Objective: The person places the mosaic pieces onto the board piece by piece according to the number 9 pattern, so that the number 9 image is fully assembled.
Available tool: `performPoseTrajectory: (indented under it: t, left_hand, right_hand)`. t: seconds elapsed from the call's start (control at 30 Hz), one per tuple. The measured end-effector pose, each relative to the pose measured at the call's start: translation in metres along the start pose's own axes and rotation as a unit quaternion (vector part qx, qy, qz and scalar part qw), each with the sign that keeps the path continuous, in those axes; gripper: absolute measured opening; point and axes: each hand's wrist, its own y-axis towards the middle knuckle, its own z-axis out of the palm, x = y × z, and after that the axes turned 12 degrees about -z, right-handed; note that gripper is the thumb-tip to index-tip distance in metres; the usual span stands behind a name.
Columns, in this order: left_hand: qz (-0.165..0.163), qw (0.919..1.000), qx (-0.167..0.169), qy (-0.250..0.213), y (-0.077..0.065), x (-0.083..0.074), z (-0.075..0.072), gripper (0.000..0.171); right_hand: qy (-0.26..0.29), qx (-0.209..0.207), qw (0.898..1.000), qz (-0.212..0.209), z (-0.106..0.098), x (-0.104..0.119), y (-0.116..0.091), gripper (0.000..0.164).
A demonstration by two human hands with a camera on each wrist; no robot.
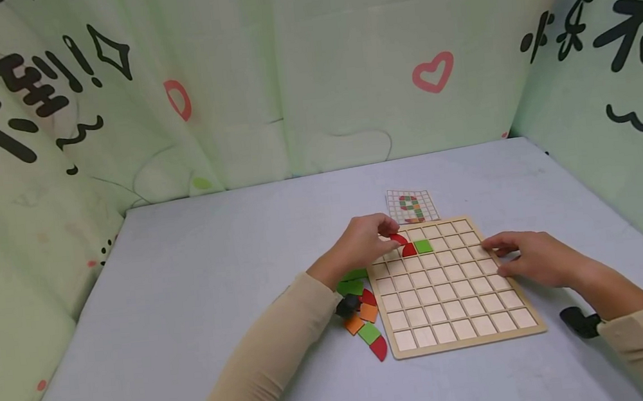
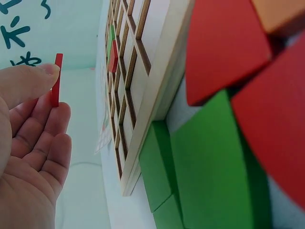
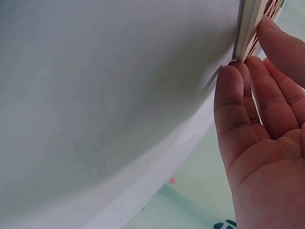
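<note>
My left hand [image 1: 365,240] pinches a red curved-edged piece [image 2: 57,81] between thumb and fingers, over the upper left of a wooden grid board [image 1: 425,347]. The piece stands edge-on in the left wrist view. Close below it, a red rounded piece [image 1: 409,250] and a green square [image 1: 423,246] sit side by side in the board's cells. My right hand [image 1: 542,260] rests at the board's right edge, fingertips and thumb touching the frame. The right wrist view has the thumb [image 3: 281,45] at the frame's upper side and the fingers lower along it.
Left of the board lie several loose pieces: green [image 1: 350,287], red [image 1: 379,348], orange [image 1: 369,312] and black [image 1: 348,305]. A printed pattern card [image 1: 426,203] lies behind the board's far edge. Patterned curtains [image 1: 333,83] border the white table [image 1: 235,267] at the back and sides.
</note>
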Motion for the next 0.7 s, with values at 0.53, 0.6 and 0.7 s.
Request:
performPoseTrajectory:
  t: [0.53,0.6,0.7]
  left_hand:
    - [0.026,0.9996,0.007,-0.010,0.010,-0.010,0.013,0.029]
    - [0.032,0.9994,0.009,-0.012,0.010,-0.012,0.014,0.029]
    - [0.041,0.9991,0.009,-0.012,0.011,-0.015,0.017,0.027]
  right_hand:
    - [0.003,-0.002,1.000,0.004,0.001,0.000,0.000,0.050]
    - [0.003,-0.002,1.000,0.005,0.001,0.000,0.000,0.050]
    - [0.005,-0.001,1.000,0.005,0.001,0.001,0.000,0.050]
